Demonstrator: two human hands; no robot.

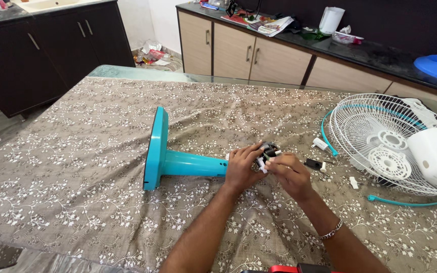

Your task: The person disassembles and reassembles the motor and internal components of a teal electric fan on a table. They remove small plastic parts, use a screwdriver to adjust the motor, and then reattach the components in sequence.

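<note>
At table centre, both hands meet over a small black-and-white switch block (267, 153) sitting at the free end of a teal fan stand (178, 161). Stand lies on its side, long axis running left-right across the cloth — flat base plate (156, 146) upright at the left end, tube pointing right, straight into the hands. So the block is right at the fingertips, not apart from them; it lies at the tube's right end, approx. between the two hands.

Left hand (241, 169) wraps the tube end from the near side w/ thumb up toward the block — fingers curled shut around tube and block's left edge. Right hand (290, 173) comes in from the right, fingertips pinched closed on the block's right side; a bracelet (331, 232) shows on that wrist. Both touch it; left is on the stand side, right on the open side.

Just right of the hands — a small black part (313, 163) and a couple of white bits on the cloth, near but not touching. Further right, well apart, a white wire fan guard (380, 136) lies flat w/ a white motor housing (436, 154) resting on it. Tablecloth (77, 167) is brown w/ white floral print.
</note>
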